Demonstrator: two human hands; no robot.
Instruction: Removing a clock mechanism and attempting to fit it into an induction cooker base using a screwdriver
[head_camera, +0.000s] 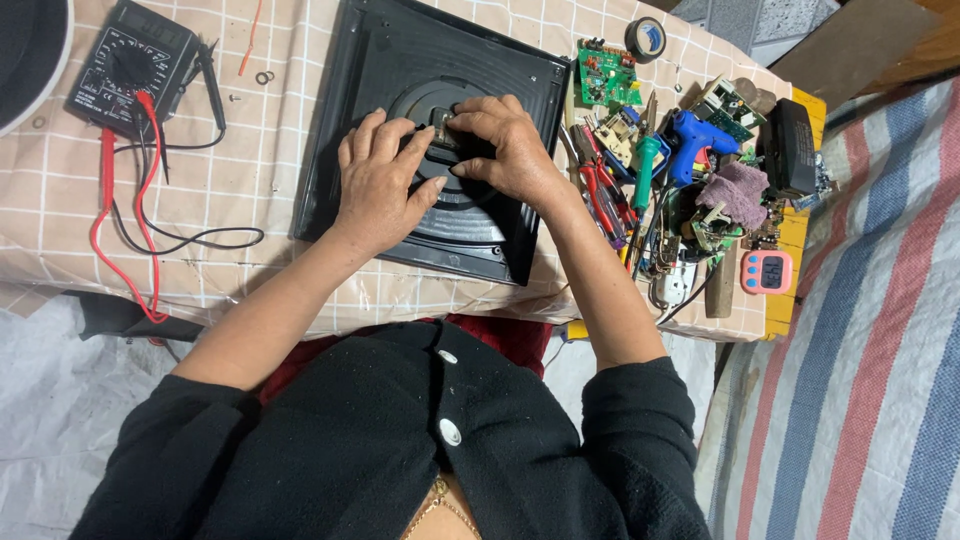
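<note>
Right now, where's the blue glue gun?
In the head view, the blue glue gun lies on the right side of the table, in the tool clutter, between the green-handled tool and the purple cloth, right of the black square panel.
</note>
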